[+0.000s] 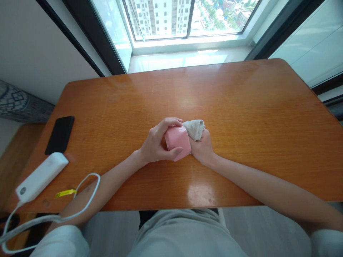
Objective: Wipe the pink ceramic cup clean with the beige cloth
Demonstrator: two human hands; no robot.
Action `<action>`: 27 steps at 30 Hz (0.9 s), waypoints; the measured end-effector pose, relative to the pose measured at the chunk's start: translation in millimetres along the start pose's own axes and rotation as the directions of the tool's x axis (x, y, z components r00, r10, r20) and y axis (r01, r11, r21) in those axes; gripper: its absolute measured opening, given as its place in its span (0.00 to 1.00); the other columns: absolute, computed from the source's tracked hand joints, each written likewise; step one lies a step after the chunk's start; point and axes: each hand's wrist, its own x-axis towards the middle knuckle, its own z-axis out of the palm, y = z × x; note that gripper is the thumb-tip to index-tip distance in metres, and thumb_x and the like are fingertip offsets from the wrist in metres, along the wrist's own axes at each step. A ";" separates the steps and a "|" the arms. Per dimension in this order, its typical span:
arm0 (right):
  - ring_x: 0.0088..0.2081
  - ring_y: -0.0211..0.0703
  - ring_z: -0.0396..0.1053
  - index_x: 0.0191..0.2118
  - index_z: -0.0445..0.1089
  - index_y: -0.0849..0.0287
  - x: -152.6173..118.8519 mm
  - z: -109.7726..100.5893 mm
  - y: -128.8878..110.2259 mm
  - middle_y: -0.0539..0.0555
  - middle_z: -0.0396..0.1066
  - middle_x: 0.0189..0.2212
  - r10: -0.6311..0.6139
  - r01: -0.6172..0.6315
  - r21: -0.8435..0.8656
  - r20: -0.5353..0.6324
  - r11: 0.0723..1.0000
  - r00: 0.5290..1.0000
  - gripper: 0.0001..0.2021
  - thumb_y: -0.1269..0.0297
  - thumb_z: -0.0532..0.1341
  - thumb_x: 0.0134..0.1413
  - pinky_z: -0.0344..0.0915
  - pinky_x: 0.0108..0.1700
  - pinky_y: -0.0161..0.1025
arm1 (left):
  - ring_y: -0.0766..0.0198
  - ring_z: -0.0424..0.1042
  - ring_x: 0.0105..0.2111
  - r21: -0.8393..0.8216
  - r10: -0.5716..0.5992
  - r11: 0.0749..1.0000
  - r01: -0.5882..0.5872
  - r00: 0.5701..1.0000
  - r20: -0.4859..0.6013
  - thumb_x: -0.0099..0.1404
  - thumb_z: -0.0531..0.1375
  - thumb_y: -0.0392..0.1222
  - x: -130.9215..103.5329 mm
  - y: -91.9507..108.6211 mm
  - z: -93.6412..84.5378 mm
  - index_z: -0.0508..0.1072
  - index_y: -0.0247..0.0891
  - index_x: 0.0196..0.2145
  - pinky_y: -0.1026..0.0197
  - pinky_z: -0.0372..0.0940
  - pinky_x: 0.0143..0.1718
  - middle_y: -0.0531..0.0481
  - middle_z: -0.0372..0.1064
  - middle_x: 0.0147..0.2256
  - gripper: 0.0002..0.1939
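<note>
A small pink box-like object (177,140) with rounded corners is held over the middle of the table. My left hand (162,141) grips it, thumb on the near side and fingers over the far side. My right hand (203,148) is closed around a folded pale grey cloth (194,128), which sticks out beyond the fist next to the pink object's right side. Some of the right fingers are hidden behind the pink object. Whether the cloth touches its surface there, I cannot tell.
The brown wooden table (241,107) spans the view below a window. At its left lie a black phone (60,135) and a white power strip (41,177). The strip's white cable (91,200), with a yellow tag (65,193), loops over my left forearm.
</note>
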 end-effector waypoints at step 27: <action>0.23 0.34 0.60 0.23 0.71 0.56 1.4 0.6 -1.1 0.45 0.68 0.19 0.090 -0.091 0.032 0.030 0.995 0.996 0.18 0.53 0.75 0.51 0.62 0.26 0.35 | 0.36 0.69 0.73 0.449 0.487 0.712 -0.540 0.840 0.238 0.60 0.76 0.74 -1.0 -21.1 -12.8 0.69 0.51 0.68 0.32 0.77 0.66 0.35 0.68 0.73 0.48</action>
